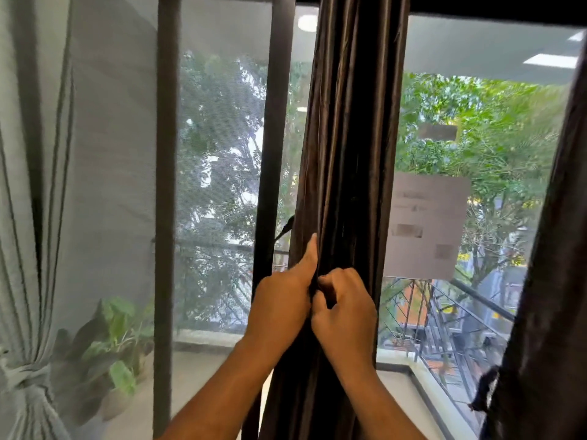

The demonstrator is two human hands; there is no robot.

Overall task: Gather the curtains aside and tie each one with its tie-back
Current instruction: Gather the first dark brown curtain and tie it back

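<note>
A dark brown curtain (pixel 346 138) hangs gathered into a narrow bunch in the middle of the window. My left hand (pixel 282 300) grips its left folds with the thumb stretched up along the fabric. My right hand (pixel 344 312) is curled round the folds just to the right, touching the left hand. A thin dark strip (pixel 285 228), maybe a tie-back end, sticks out at the bunch's left edge. A pale sheer curtain (pixel 28 217) at far left is knotted low (pixel 27 376). Another dark curtain (pixel 552 281) hangs at the right edge.
Dark window frame posts (pixel 165 185) stand left of the brown curtain. Potted plants (pixel 117 338) sit behind the mesh at lower left. A paper notice (pixel 425 223) is stuck on the right pane. A railing (pixel 444 328) and trees lie outside.
</note>
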